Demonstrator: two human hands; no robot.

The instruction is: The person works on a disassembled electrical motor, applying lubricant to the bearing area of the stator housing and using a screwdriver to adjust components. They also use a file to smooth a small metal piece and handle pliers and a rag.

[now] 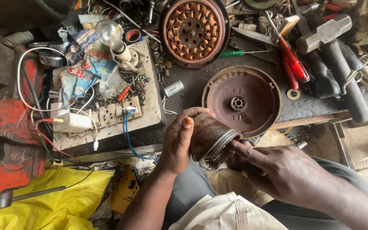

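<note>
My left hand (178, 138) grips a grimy clear glass jar (211, 138), tilted with its open mouth facing right. My right hand (284, 170) is at the jar's mouth, its fingertips reaching into the opening. What the fingers touch inside is hidden. Just behind the jar lies a round rusty motor cover (252, 110) with a bearing at its centre, on the dark workbench (303, 104).
A copper-wound stator (193, 30) sits at the back. A hammer (335, 55), red-handled tools (294, 64) and a green screwdriver (235, 53) lie right. A switchboard (107, 113) with a bulb (109, 34), wires and screws lies left, beside a red vise (5, 140).
</note>
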